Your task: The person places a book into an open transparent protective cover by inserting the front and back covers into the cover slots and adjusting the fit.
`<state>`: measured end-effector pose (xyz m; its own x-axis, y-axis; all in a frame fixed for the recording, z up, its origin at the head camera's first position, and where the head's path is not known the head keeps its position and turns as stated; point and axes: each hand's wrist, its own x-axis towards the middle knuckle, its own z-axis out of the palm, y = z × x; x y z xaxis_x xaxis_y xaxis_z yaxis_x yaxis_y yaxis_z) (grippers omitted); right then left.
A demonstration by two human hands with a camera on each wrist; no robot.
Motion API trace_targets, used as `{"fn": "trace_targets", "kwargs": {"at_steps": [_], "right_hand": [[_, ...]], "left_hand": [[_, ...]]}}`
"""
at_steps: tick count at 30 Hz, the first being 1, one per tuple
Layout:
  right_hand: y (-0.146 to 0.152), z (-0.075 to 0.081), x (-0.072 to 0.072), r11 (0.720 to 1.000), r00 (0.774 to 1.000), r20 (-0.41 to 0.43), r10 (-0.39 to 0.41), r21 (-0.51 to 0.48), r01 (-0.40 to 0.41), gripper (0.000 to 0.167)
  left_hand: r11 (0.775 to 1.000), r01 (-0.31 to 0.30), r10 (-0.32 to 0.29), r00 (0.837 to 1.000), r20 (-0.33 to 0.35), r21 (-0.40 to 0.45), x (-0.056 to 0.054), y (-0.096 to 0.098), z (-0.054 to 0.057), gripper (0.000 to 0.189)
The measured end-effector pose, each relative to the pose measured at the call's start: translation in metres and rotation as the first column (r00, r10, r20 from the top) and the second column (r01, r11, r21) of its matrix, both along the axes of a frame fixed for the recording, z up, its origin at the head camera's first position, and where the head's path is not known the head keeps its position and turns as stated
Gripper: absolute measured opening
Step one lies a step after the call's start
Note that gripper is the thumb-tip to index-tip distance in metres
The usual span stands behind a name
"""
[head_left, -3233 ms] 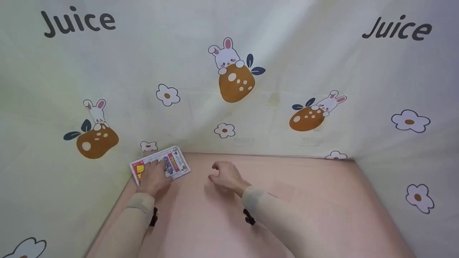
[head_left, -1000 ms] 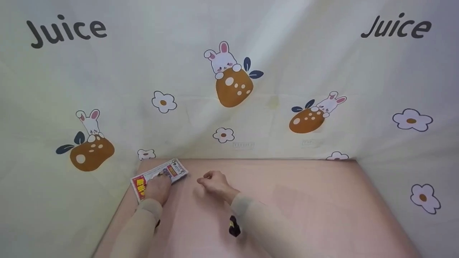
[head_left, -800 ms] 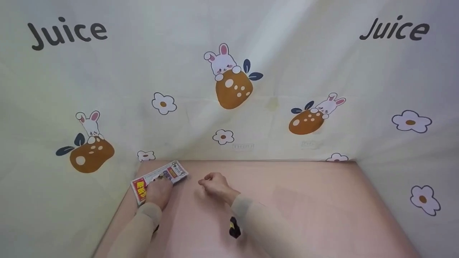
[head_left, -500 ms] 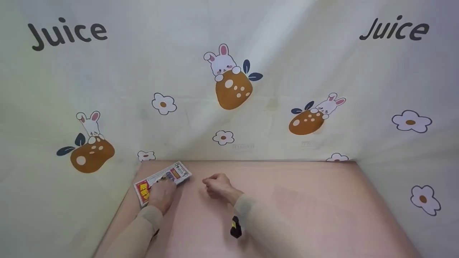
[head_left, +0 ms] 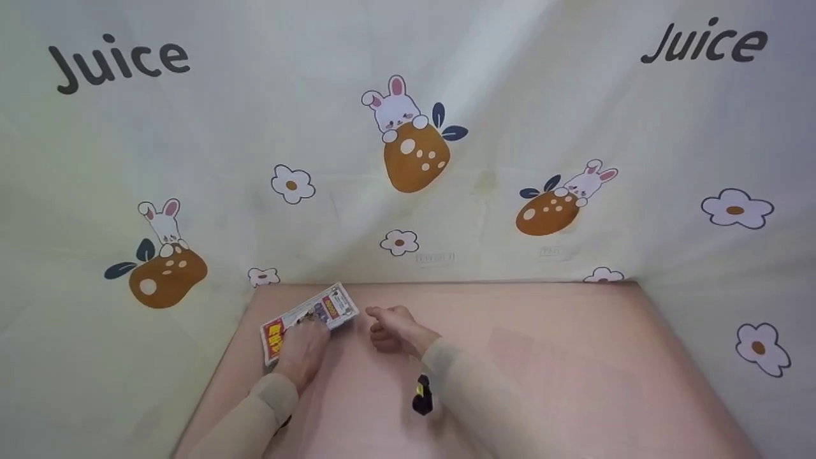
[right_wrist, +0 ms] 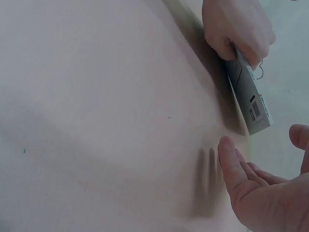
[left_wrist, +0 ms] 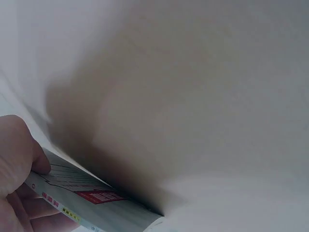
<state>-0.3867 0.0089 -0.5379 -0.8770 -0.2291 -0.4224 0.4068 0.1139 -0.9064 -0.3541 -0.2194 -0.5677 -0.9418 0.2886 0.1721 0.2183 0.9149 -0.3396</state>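
One thin white paperback book (head_left: 326, 310) with a red panel and yellow characters. Two bare hands, two cream sleeves (head_left: 475, 389), two black wrist pieces (head_left: 422, 396), the one at frame left mostly hidden.

Book: left of centre in the head view, slanting up to the right above the far-left part of a pale pink desk (head_left: 612, 363). Left hand (head_left: 305, 347) holds it, thumb on one face, fingers beneath, as the left wrist view shows. Whether its lower edge touches the desk, cannot tell. Right hand (head_left: 396, 328) near the book's right end, apart from it; right wrist view has its fingers extended, thumb spread wide, nothing held.

Backdrop: pale cream cloth wall (head_left: 484, 217). Three rabbit-on-orange-fruit prints (head_left: 415, 156); six white flower prints (head_left: 292, 185), two cut by the desk's far edge.

Writing: "Juice" twice in dark letters (head_left: 92, 67), upper left and upper right of frame. Yellow characters at the book's left end, partly covered by the hand; smaller red label at its right end, too small to read. Right wrist view: one barcode (right_wrist: 255, 110). Left wrist view: white characters on a red block, unreadable; pink and yellow marks along the edge.
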Motion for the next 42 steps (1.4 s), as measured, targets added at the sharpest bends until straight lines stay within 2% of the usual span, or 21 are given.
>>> {"fn": "trace_targets", "kwargs": {"at_steps": [4,9,14,17,20,24,27,29,31,32,35,37,39,42], "right_hand": [[0.003,-0.002,-0.004,0.998,0.999,0.029,0.025,-0.056,-0.024,0.072],[0.004,-0.006,-0.006,0.994,0.997,0.067,0.031,-0.105,-0.024,0.078],[0.002,-0.008,-0.010,0.978,0.997,0.073,0.019,-0.206,-0.003,0.060],[0.000,-0.009,-0.011,0.971,0.998,0.057,0.011,-0.239,0.002,0.047],[0.002,-0.008,-0.011,0.979,0.999,0.047,-0.009,-0.204,0.019,0.040],[0.004,-0.006,-0.010,0.988,0.999,0.033,-0.027,-0.152,0.032,0.043],[0.004,-0.004,-0.009,0.987,1.000,-0.006,-0.027,-0.157,0.026,0.046],[0.004,-0.003,-0.008,0.987,0.999,-0.034,-0.029,-0.160,0.023,0.046],[0.004,-0.002,-0.007,0.987,0.998,-0.053,-0.037,-0.156,0.028,0.043],[0.004,-0.001,-0.007,0.988,0.997,-0.058,-0.042,-0.153,0.033,0.042],[0.006,0.001,-0.005,0.989,0.996,-0.058,-0.062,-0.140,0.053,0.041],[0.009,0.003,-0.004,0.989,0.997,-0.048,-0.065,-0.133,0.058,0.041],[0.010,0.004,-0.004,0.990,0.997,-0.045,-0.066,-0.127,0.059,0.040],[0.012,0.005,-0.002,0.990,0.996,-0.051,-0.067,-0.126,0.061,0.041]], "left_hand": [[1.000,0.020,-0.022,0.997,-0.071,-0.023,0.005,0.010,0.004,0.012],[0.996,0.045,-0.059,0.981,-0.187,-0.081,0.014,0.021,0.000,0.020],[0.995,0.053,-0.071,0.968,-0.240,-0.080,0.024,0.032,-0.003,0.036],[0.995,0.068,-0.084,0.970,-0.228,-0.076,0.031,0.038,-0.002,0.038],[0.995,0.090,-0.098,0.973,-0.207,-0.048,0.035,0.042,0.000,0.039],[0.995,0.099,-0.095,0.980,-0.177,0.015,0.037,0.042,0.003,0.038],[0.989,0.111,-0.100,0.989,-0.107,0.101,0.040,0.039,0.009,0.041],[0.973,0.093,-0.087,0.995,-0.040,0.213,0.041,0.035,0.015,0.044],[0.934,0.036,-0.050,0.998,0.028,0.354,0.041,0.029,0.022,0.052],[0.905,0.000,-0.024,0.998,0.053,0.426,0.040,0.026,0.026,0.057],[0.782,-0.135,0.081,0.990,0.114,0.609,0.038,0.014,0.033,0.071],[0.703,-0.197,0.132,0.980,0.147,0.683,0.035,0.005,0.035,0.070],[0.604,-0.248,0.166,0.969,0.185,0.757,0.034,-0.003,0.037,0.067],[0.415,-0.308,0.172,0.950,0.259,0.856,0.032,-0.014,0.038,0.065]]}}
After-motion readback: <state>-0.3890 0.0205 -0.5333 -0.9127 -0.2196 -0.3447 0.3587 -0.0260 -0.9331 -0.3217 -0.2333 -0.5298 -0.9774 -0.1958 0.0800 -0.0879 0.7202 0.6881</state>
